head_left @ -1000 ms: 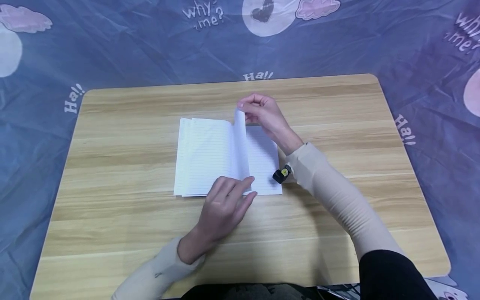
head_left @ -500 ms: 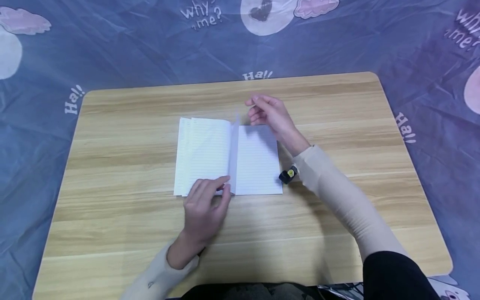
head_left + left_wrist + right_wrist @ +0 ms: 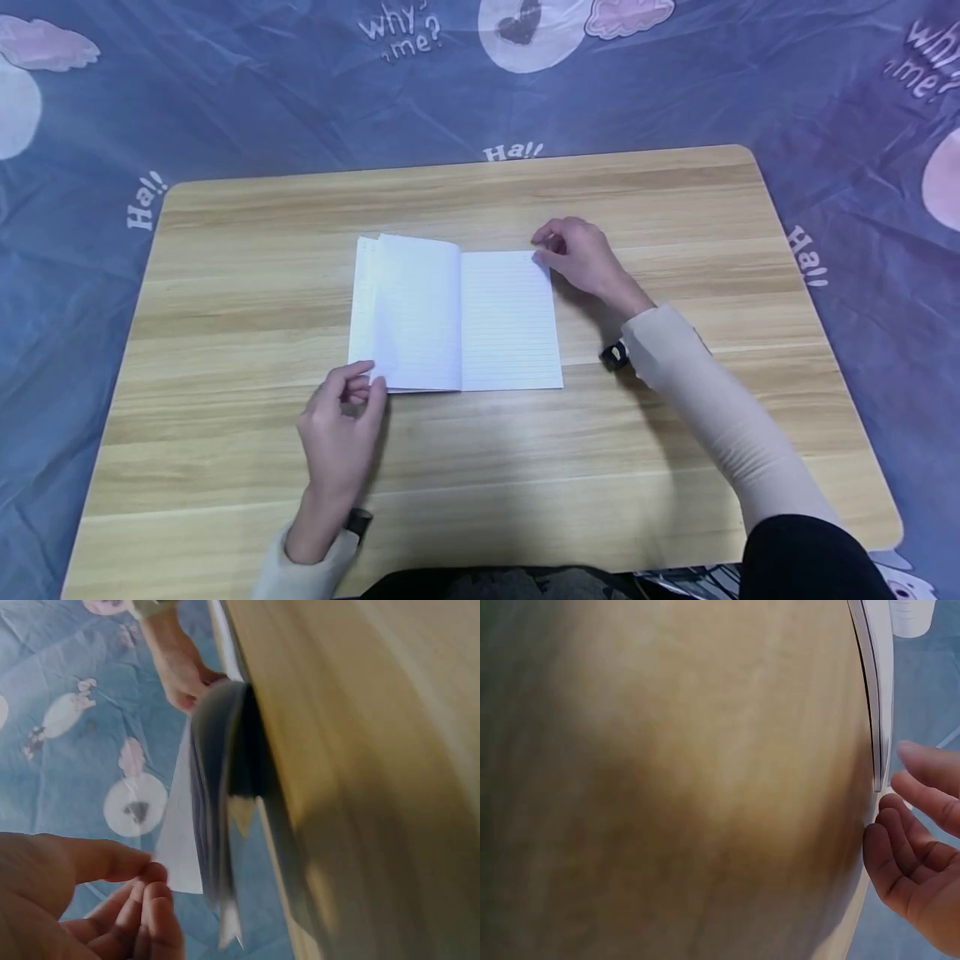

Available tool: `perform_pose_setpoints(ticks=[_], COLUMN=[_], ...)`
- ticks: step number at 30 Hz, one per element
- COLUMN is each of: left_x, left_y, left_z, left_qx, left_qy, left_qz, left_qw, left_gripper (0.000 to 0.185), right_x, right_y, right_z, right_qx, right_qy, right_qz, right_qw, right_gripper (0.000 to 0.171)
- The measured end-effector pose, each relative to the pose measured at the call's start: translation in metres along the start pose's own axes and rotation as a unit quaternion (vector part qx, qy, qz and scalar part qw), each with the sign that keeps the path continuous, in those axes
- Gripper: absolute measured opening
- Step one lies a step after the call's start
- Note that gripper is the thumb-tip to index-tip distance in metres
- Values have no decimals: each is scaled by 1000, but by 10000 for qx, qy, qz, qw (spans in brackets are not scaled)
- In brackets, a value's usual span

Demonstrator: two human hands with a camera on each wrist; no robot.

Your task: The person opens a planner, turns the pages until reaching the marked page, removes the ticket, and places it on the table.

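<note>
Printed blue cloth [image 3: 285, 108] lies beyond a light wood-grain table [image 3: 675, 250].

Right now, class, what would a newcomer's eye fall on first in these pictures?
The open, lined notebook stands out first, bright white near the middle of the wooden table. Next come the person's left grip, pinching a page at its lower left corner, and right grip, at the notebook's upper right. Beyond the table spreads a printed blue cloth.

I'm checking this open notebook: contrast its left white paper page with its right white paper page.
The left page is partly lifted, pinched by the bare left hand; the right page lies flat. The left page's lines look fainter than the right page's. Both are white, ruled paper.
</note>
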State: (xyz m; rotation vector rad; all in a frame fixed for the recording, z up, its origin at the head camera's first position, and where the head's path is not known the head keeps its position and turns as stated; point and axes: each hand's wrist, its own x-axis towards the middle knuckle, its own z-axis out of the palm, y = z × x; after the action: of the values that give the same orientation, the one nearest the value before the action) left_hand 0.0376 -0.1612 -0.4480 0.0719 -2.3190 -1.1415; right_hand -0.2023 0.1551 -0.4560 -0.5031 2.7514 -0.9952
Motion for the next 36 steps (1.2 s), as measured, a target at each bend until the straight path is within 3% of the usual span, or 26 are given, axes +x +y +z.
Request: perform_pose_setpoints(ticks=[3, 6, 12, 16, 26, 31, 36], left_x=[3, 8, 17, 21, 30, 30, 30], left_y=[-8, -13, -19, -21, -26, -28, -28], left_z=[-4, -6, -3, 0, 1, 0, 0], left_qx=[341, 817, 1523, 1683, 1829, 1835, 1892], left_qy=[-317, -772, -1792, -2213, -2815, -2895, -2889], left_qz=[-380, -703, -1047, -1310, -1886, -1979, -1987], left_qw=[9982, 9912, 9663, 9516, 9229, 9183, 9172], left_gripper=[20, 19, 8, 6, 8, 9, 9], right_x=[0, -1, -2, -2, -5, -6, -6], right_y=[0, 0, 1, 0, 0, -1, -1], right_z=[1, 2, 3, 4, 5, 4, 3], right_qx=[-151, -244, -459, -587, -1045, -1054, -559], right_qy=[-63, -90, -100, -65, 183, 267, 325], right_qz=[-42, -107, -292, -397, -711, -745, -798], right_qw=[9999, 9996, 9985, 9975, 9918, 9913, 9947], right_gripper=[24, 21, 17, 16, 18, 15, 9])
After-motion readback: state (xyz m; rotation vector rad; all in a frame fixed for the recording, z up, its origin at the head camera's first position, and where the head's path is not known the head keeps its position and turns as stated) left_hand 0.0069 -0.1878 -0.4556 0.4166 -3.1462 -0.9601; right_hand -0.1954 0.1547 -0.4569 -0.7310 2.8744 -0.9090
